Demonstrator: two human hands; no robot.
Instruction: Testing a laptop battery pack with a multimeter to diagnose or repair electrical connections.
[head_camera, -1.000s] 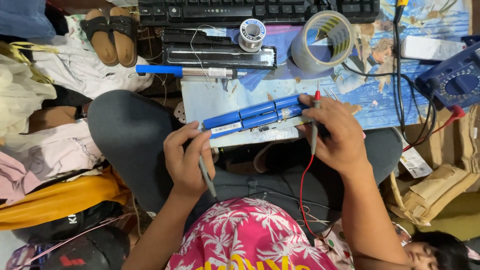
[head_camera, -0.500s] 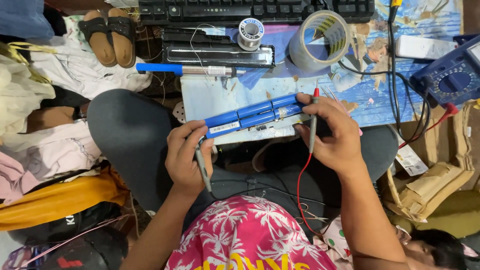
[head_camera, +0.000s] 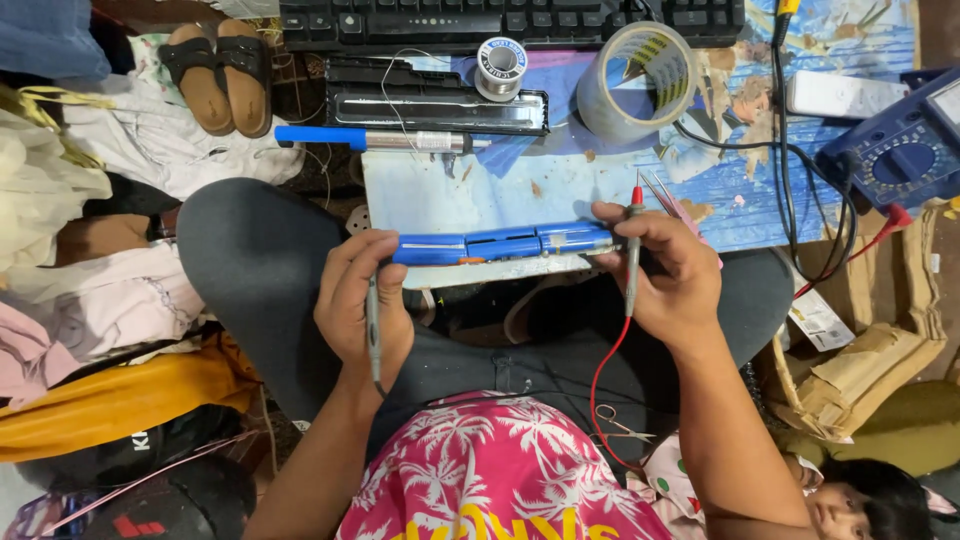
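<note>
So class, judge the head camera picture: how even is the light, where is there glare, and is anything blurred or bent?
Head view: light is soft and even, shadows faint; mild glare on the tape roll and solder spool; both hands and the blue battery pack are sharp; the left hand holds a grey probe, the right hand a red one; edges bend slightly outward.

Row of blue cylindrical battery cells spans between left hand and right hand. Clear tape roll beyond right hand; blue multimeter to its right.
</note>
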